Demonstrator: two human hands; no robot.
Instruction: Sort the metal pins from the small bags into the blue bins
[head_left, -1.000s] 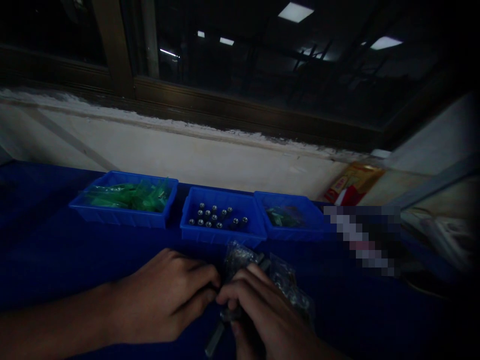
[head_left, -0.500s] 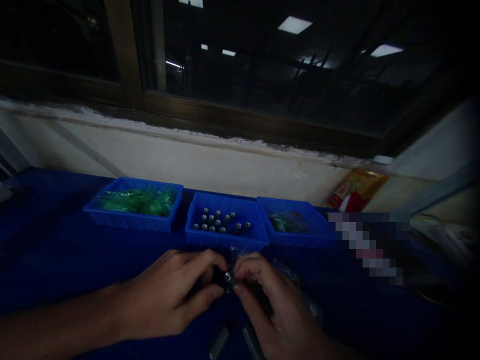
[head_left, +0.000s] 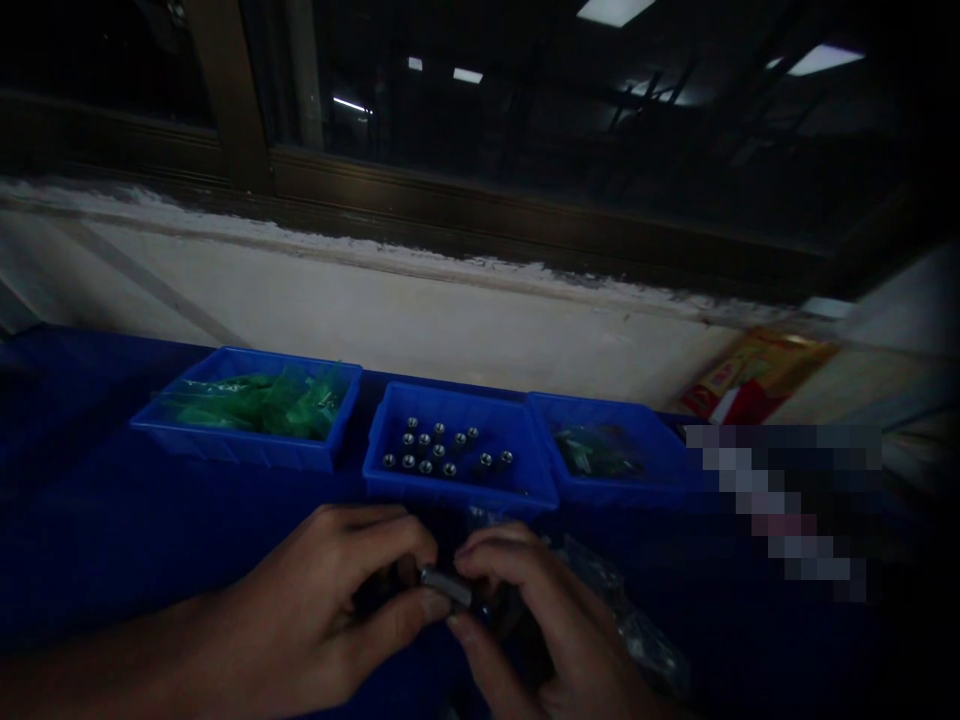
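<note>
Clear bags (head_left: 651,645) — partly hidden, blurred

Dark-framed window (head_left: 525,208) noted above pale wall (head_left: 390,312), edge between them ragged; lit panels (head_left: 615,8) visible in glass; red-and-gold packet (head_left: 780,365) at right, near pixelated, unidentifiable item (head_left: 784,510)

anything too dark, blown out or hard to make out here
Head view: underlit overall, right edge sinking into black; white lights glare in the dark window; metal piece between left hand and right hand looks dim, soft; pixelation hides a patch at right.
</note>
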